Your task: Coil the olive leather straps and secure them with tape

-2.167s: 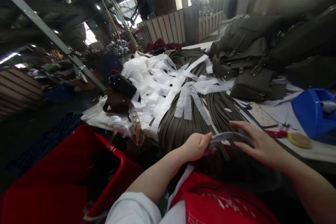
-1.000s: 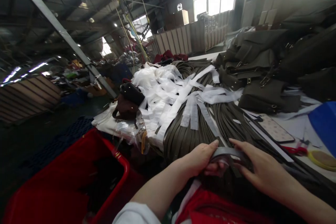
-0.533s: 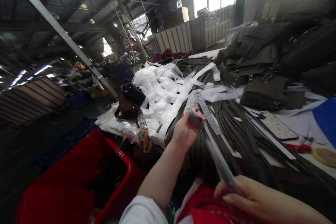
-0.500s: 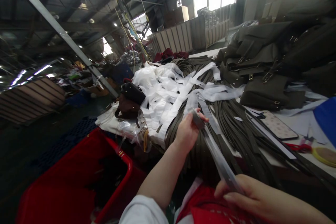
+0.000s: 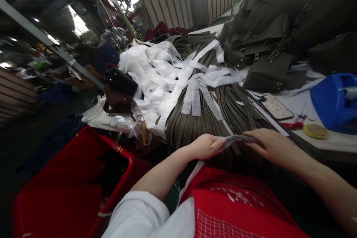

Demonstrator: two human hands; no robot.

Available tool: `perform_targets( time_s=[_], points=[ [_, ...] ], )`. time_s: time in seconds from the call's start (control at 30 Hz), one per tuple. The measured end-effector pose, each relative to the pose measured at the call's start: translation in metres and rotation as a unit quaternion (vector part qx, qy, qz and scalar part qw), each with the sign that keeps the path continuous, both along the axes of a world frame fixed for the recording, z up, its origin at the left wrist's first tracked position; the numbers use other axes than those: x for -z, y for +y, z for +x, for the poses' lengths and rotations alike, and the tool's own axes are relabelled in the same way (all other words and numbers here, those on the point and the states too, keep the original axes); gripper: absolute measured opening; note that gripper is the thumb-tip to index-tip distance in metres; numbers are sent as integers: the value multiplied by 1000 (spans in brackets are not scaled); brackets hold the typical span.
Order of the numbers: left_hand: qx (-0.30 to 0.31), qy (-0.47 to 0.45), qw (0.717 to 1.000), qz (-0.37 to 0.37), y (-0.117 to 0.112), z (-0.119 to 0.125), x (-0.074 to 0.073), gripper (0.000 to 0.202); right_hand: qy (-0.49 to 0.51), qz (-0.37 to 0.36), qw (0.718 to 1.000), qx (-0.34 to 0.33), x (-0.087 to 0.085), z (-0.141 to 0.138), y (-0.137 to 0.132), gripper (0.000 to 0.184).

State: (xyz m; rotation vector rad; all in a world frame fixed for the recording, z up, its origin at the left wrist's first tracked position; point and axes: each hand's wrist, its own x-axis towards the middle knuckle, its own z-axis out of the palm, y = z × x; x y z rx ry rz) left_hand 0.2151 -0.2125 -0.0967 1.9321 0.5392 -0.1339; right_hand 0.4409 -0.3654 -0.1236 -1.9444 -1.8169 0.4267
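My left hand [image 5: 205, 146] is closed on one end of a grey strap [image 5: 236, 138] with a thin, translucent white wrapping along it. My right hand [image 5: 266, 144] grips the same strap farther right, so a short, slightly arched length shows between the two. Just beyond my hands, many dark olive straps [image 5: 181, 128] lie bundled over the table edge. White strips [image 5: 192, 98] are draped across these straps, and a larger white heap [image 5: 150, 63] spreads to their left.
At lower left stands a red bin [image 5: 61, 186]. Dark bags [image 5: 270, 70] are piled at the right, near a blue container [image 5: 334, 100], red-handled scissors [image 5: 291, 125], a yellow round tape [image 5: 315, 131] and a patterned phone [image 5: 275, 107]. A dark pouch [image 5: 119, 81] lies left.
My left hand has come down and back toward my body, while my right hand has moved up. The strap now runs nearly level between them. The view has tilted downward.
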Motion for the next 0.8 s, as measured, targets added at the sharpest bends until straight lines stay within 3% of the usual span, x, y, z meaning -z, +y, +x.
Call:
perform_targets(
  time_s=[0.1, 0.23, 0.33, 0.47, 0.6, 0.8],
  points=[
    [0, 16, 972, -232, 4, -2, 0, 60, -41, 3, 999, -23, 8, -4, -6, 40],
    [-37, -12, 920, -389, 5, -2, 2, 56, -34, 9, 999, -25, 11, -22, -7, 39],
    [-62, -12, 905, -422, 5, 2, 2, 56, -5, 22, 1000, -8, 13, -40, -5, 40],
    [-48, -15, 898, -436, 2, 2, -2, 59, 6, 3, 1000, 3, 20, -54, -7, 34],
    [-25, 24, 891, -452, -7, -6, 2, 61, -101, -17, 995, 9, 24, -37, -13, 27],
    [-28, 59, 864, -499, -18, -19, 9, 61, -217, 9, 975, -43, 19, -5, -22, 15]
  ],
)
